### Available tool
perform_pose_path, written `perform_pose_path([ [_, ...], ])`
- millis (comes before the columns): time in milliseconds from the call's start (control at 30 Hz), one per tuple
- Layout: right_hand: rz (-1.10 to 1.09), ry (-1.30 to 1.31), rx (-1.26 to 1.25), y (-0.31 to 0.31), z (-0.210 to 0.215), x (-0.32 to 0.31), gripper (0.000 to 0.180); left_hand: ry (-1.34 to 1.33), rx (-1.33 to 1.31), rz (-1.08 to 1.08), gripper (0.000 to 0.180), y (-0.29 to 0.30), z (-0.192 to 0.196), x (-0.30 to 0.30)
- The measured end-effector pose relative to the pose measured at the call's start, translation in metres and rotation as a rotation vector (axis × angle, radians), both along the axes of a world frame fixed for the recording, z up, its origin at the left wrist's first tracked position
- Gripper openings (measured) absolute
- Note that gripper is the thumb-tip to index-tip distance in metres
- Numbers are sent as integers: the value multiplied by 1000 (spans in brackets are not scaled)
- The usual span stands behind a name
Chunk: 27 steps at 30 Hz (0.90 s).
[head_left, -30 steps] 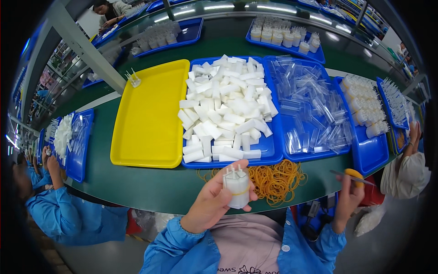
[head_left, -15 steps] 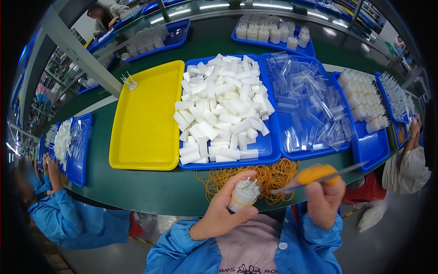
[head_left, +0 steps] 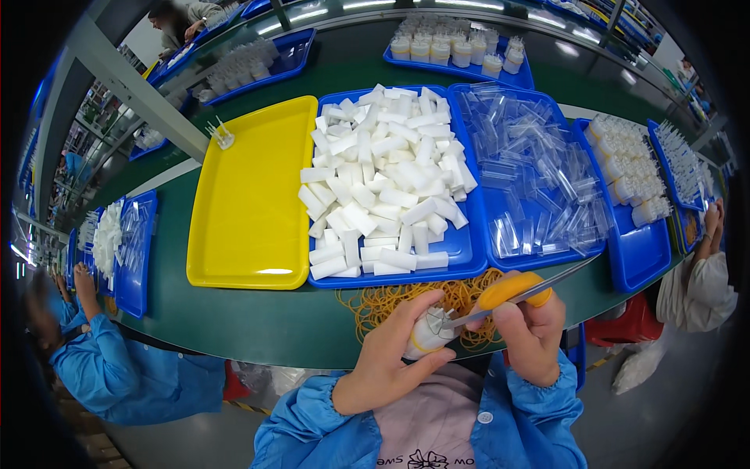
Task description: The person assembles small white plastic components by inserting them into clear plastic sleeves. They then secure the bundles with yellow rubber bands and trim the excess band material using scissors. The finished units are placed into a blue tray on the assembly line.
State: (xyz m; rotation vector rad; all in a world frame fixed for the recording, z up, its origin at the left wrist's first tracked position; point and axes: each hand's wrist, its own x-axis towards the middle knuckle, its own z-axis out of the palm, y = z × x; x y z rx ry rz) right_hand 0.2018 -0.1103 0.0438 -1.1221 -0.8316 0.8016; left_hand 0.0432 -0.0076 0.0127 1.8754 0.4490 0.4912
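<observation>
Green worktop with trays. Left hand, fingers clamped on a small white bottle above the rubber bands; right hand, fingers closed on yellow-handled scissors whose tips meet the bottle.

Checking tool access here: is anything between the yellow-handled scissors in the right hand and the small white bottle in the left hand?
Nothing visible. The scissors in the right hand already reach the top of the white bottle held by the left hand.

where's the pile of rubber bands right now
In the head view the rubber bands lie on the green table, near its front edge, just below the blue tray of white blocks and right behind the person's two hands.
</observation>
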Motion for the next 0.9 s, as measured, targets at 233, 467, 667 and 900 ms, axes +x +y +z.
perform_pose_path([
  [233, -15, 40, -14, 2, -2, -2, 17, 43, 175, 11, 65, -1, 2, 5],
  [467, -37, -77, -86, 3, -5, -3, 14, 31, 341, 44, 64, -1, 1, 7],
  [667, -124, -540, -61, 0, -4, -7, 12, 12, 406, 60, 64, -3, -4, 7],
  [900, -217, 242, 49, 2, -10, -7, 13, -174, -355, 30, 61, -4, -3, -5],
])
